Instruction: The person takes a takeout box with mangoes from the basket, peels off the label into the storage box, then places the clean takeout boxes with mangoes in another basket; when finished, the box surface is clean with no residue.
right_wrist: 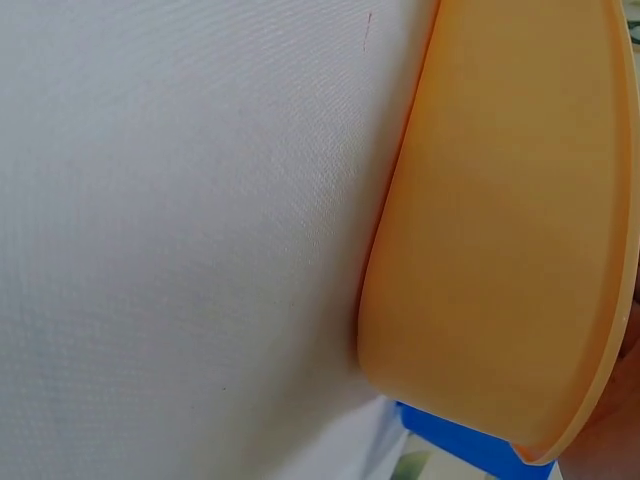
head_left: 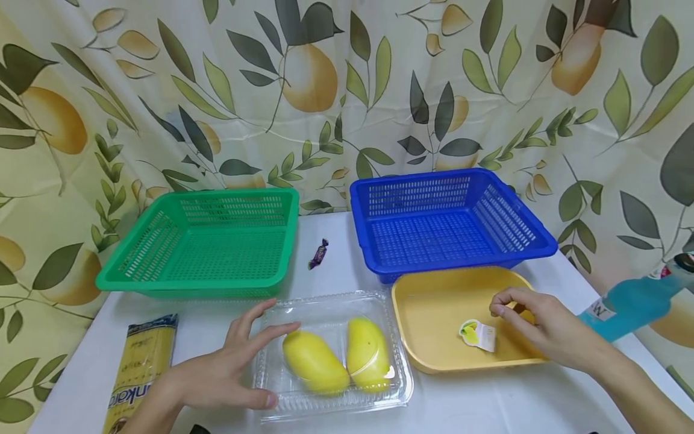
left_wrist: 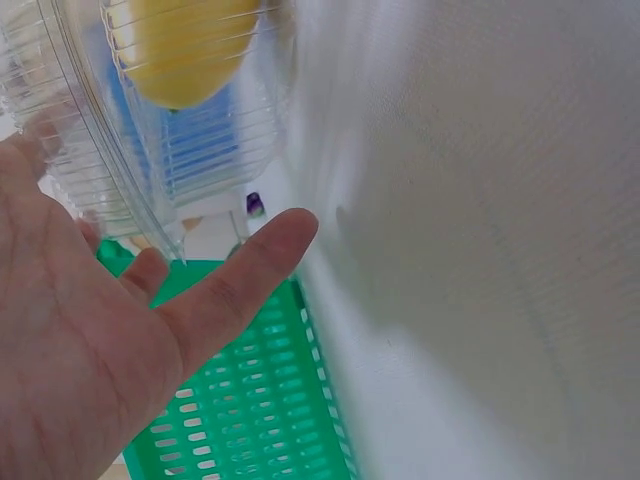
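Note:
My left hand (head_left: 228, 367) is spread along the left side of a clear plastic clamshell box (head_left: 320, 310), thumb at its near left corner and fingers over the lid. Inside lie two yellow mangoes (head_left: 315, 363). In the left wrist view the hand (left_wrist: 90, 330) shows its palm beside the ridged wall of the box. Over the right part of a yellow-orange tray (head_left: 434, 355) hovers my right hand (head_left: 542, 325), fingers loosely bent, with nothing visible in them. A small paper tag with a yellow fruit picture (head_left: 478, 335) lies in the tray, left of those fingers.
A green basket (head_left: 233, 283) stands at the back left, a blue basket (head_left: 455, 265) behind the tray. Between them lies a purple wrapped candy (head_left: 318, 254). A yellow pasta packet (head_left: 142, 361) is at left, a bottle of blue liquid (head_left: 634, 304) beyond the right forearm.

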Tool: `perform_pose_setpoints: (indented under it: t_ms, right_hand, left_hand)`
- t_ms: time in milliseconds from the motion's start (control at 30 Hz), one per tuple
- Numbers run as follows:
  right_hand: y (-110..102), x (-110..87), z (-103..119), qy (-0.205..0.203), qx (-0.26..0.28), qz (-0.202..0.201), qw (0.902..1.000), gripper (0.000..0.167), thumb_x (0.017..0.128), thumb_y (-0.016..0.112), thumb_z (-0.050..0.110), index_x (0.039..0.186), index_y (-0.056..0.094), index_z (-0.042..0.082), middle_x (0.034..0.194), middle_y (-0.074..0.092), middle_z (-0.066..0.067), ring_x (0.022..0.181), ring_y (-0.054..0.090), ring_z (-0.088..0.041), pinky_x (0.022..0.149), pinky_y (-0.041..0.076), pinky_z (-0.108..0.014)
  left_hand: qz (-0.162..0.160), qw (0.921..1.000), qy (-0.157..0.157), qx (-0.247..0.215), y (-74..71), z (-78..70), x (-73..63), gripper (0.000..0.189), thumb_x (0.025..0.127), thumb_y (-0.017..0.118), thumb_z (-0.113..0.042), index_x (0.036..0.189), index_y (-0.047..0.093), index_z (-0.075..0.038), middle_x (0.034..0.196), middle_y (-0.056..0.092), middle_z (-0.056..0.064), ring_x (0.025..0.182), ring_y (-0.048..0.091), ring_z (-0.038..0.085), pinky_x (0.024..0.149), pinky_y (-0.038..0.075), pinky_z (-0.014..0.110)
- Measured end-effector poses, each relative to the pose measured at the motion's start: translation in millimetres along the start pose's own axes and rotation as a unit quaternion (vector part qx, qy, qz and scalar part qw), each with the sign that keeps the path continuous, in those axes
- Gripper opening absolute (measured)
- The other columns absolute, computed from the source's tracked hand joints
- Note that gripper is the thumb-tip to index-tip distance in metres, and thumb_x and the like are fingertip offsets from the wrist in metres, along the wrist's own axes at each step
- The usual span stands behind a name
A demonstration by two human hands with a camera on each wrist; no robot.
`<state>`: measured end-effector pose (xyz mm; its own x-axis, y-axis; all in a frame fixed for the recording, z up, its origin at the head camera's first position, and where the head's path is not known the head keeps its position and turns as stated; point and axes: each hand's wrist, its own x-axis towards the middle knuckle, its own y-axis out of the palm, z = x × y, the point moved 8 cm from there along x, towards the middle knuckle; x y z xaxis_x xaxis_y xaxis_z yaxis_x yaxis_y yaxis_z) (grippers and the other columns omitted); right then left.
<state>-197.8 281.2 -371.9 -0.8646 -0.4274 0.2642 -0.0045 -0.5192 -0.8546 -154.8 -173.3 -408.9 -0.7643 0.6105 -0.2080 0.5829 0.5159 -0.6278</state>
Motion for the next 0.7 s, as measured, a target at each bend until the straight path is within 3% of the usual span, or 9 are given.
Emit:
perform_pose_setpoints:
  t_ms: [267,700]
  right_hand:
    - [0,3.9,2,0.008,-0.006,0.007,0.9999,0.012,0.097,0.071,0.008,0.104,0.072,0.018,0.096,0.071,0.008,0.086,0.059,-0.001,0.073,0.054,-0.019]
    - [4,10.3,19,-0.013,0.027,-0.003,0.9996,0.021,0.094,0.074,0.007,0.105,0.069,0.023,0.100,0.069,0.015,0.092,0.061,-0.001,0.077,0.057,-0.024]
  left_hand:
    - [0.002,1.0000,-0.005,-0.005,0.6,2.6,0.6,0.087,0.086,0.079,-0.044,0.159,0.031,-0.046,0.167,-0.016,-0.008,0.147,-0.006,0.043,0.092,0.031,0.089]
    - [0.004,0.9999,-0.013,0.010,-1.7,1.1,1.2,0.087,0.085,0.079,-0.048,0.157,0.029,-0.051,0.167,-0.016,-0.007,0.148,-0.005,0.043,0.094,0.031,0.088]
